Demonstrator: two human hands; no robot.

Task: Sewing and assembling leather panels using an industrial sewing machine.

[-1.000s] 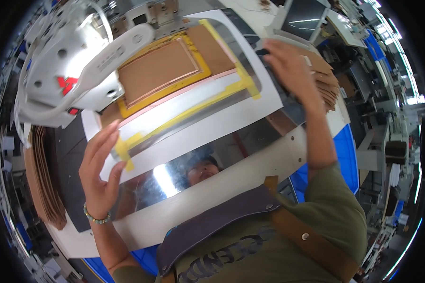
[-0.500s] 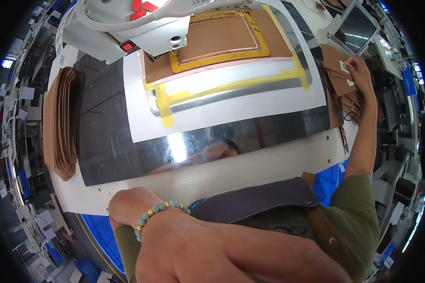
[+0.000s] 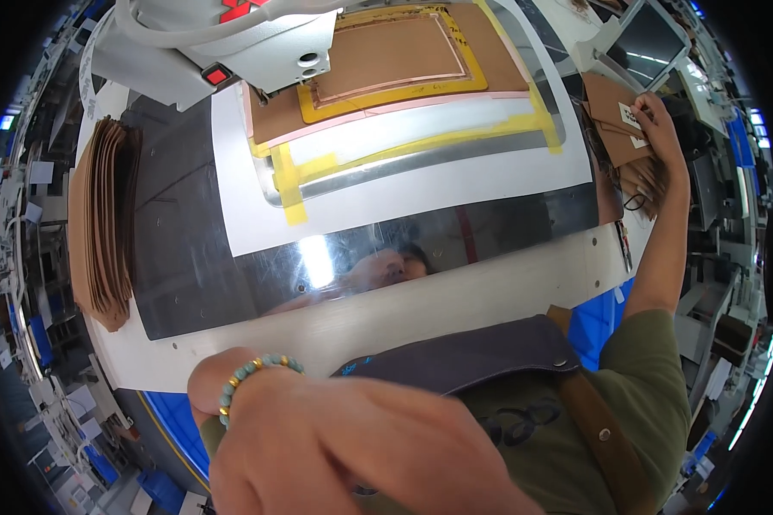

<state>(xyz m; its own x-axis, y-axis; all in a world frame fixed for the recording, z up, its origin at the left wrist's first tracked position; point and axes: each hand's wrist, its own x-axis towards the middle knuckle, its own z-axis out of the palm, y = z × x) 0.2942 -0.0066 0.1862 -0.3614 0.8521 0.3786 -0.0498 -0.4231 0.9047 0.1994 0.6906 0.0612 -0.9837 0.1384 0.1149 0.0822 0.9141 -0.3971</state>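
Large and near the lower edge, my left hand wears a green and gold bead bracelet. Its back faces up, and its fingers are blurred or cut off by the frame. At the far right, my right hand pinches the edge of a brown panel beside a white label. That panel lies over other brown pieces. In the middle, a clear template with yellow tape carries a brown sheet and a yellow-bordered frame, with neither hand on them.
A white sewing machine head overhangs the template from the upper left. On the left stands a stack of brown folded pieces. Shiny dark metal plate covers much of the white table. A screen stands at the upper right.
My left hand has shifted left and slightly down in the picture. My right hand stays at the brown panel. The whole table view has slid slightly left.
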